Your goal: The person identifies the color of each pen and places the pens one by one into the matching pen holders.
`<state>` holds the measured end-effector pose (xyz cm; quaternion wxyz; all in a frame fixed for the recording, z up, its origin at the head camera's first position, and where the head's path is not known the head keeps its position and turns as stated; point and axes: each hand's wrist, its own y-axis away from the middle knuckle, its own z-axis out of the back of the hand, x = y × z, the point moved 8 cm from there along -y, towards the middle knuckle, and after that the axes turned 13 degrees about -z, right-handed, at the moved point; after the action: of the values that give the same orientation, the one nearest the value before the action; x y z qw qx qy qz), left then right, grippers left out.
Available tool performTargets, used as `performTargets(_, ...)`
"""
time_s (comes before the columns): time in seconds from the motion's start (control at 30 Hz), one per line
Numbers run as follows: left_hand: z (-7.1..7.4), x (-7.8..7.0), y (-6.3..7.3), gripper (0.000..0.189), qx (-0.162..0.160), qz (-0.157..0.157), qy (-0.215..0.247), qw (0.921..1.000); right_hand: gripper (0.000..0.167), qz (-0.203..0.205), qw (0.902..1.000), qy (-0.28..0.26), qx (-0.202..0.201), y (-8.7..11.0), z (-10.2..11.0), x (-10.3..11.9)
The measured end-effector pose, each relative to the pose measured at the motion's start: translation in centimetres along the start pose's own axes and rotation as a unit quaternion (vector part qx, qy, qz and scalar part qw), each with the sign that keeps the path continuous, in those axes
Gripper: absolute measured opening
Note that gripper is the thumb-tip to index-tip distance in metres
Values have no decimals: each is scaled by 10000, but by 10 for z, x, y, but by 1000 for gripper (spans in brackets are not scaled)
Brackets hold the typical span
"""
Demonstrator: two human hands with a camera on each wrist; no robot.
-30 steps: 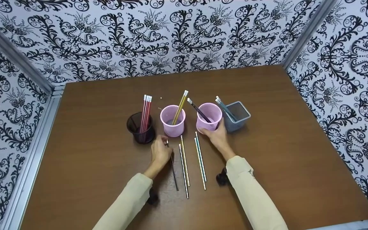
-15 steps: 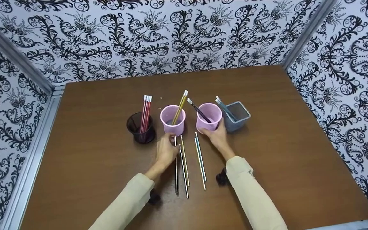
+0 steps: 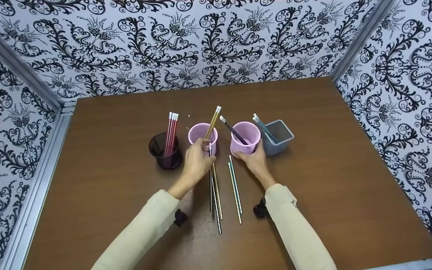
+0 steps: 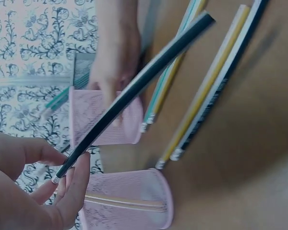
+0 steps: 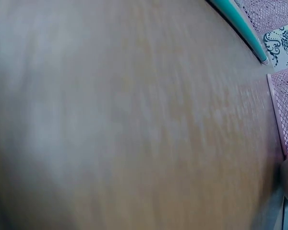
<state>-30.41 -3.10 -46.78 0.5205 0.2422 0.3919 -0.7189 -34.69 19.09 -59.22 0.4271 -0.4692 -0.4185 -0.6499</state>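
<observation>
Head view finds the left hand (image 3: pixel 197 160) pinching a black pencil (image 4: pixel 133 97) near its eraser end before the left cup (image 4: pixel 122 185), the right hand (image 3: pixel 256 160) gripping the right cup (image 4: pixel 86 109); so narrow a pinch could let the pencil swing and slip.

Head view looks down; nearer wrist views share pink cups (image 3: pixel 251 138).

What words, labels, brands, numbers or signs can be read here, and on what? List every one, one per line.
Readable text: none.
Black pencil lying on the table: small pale marks along its side, too blurred to read.
Dark pencil in the left hand: no lettering can be made out.
Wallpaper: scrollwork pattern, no letters seen.
</observation>
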Motion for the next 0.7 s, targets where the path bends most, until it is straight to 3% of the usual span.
performTargets(0.13,4,-11,-13,48,-45,28,90,9999,95,41,10000,47,-19,1,1,-1)
performTargets(0.3,12,-28,-34,45,-460,49,543,9975,94,7,9999,148,-37,2,3,-1)
performTargets(0.57,35,-43,-61,42,-1407,301,1427,9793,91,238,9997,82,-56,0,3,0)
performTargets(0.7,43,-42,-68,39,-1683,403,1523,9731,95,261,9996,-83,46,-2,0,1)
